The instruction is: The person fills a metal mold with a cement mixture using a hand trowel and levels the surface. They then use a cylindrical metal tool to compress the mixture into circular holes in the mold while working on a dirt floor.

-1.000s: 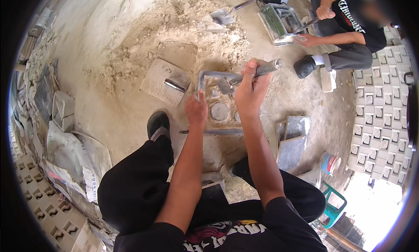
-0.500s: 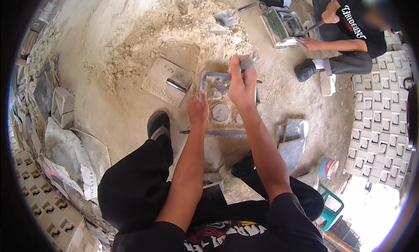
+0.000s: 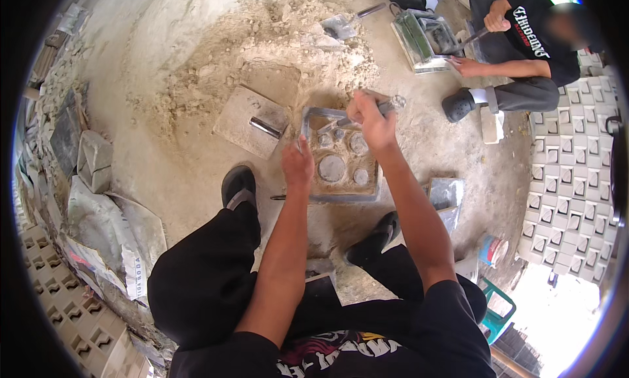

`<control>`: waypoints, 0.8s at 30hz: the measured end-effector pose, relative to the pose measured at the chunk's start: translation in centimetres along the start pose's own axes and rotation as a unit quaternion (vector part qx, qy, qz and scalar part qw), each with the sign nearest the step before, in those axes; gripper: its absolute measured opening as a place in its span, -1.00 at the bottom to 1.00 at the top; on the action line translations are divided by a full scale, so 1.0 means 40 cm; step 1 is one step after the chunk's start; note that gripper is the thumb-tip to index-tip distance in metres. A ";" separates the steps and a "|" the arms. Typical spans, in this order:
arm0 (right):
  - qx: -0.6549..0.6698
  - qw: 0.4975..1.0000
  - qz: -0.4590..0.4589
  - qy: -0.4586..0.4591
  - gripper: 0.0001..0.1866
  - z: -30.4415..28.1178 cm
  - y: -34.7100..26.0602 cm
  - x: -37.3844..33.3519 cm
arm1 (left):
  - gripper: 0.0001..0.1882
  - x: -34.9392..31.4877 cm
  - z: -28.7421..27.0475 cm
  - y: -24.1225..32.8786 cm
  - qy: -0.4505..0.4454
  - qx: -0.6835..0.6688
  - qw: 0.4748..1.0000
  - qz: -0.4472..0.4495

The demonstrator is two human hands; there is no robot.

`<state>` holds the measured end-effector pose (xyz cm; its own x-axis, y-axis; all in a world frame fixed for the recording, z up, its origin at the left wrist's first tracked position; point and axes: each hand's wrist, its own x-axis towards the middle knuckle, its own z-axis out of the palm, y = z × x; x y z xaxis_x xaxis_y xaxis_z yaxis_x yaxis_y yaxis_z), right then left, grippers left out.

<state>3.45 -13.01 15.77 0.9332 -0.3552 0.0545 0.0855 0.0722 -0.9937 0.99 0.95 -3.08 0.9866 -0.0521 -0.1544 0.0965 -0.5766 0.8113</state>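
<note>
You are crouched on a bare, dusty grey concrete floor (image 3: 196, 181) in open daylight. Ahead of you a broad heap of pale sandy mortar mix (image 3: 262, 57) spreads over the floor. Along your left side lie crumpled grey and white paper sacks (image 3: 98, 214), and beyond them rows of cast grey concrete vent blocks with stepped openings (image 3: 59, 312). On your right a stacked field of pale square patterned blocks (image 3: 570, 175) fills the edge of the view. Near it stand a small blue and orange pot (image 3: 493, 250) and what seems to be a green plastic stool (image 3: 498, 309), partly cut off. Glare bleaches the lower right corner.
</note>
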 end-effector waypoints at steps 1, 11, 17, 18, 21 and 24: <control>0.001 1.000 0.003 -0.009 -0.63 -0.012 -0.004 0.004 | -0.36 -0.006 -0.003 0.013 0.006 0.004 1.000 -0.006; -0.038 0.998 0.030 0.050 -0.59 0.037 -0.064 -0.062 | -0.32 -0.001 -0.014 0.020 -0.005 -0.014 1.000 -0.015; 0.004 0.999 0.003 0.033 -0.65 -0.019 -0.057 -0.059 | -0.38 -0.003 0.004 0.014 -0.044 -0.017 0.999 -0.010; 0.035 0.998 -0.029 0.045 -0.63 -0.011 -0.069 -0.063 | -0.38 0.003 -0.002 0.019 -0.023 -0.014 1.000 -0.003; 0.101 0.993 -0.056 0.032 -0.63 -0.053 -0.095 -0.114 | -0.37 -0.006 -0.003 0.021 -0.005 -0.015 1.000 0.000; 0.098 0.990 -0.062 0.079 -0.64 -0.048 -0.073 -0.151 | -0.37 0.003 -0.004 0.003 -0.038 -0.022 0.999 -0.003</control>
<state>-3.12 -12.87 18.15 0.8469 -0.5122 0.1430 0.2763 0.1940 -0.9413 1.16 1.01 -2.90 0.9734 -0.1116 -0.2002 0.1096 -0.5405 0.8342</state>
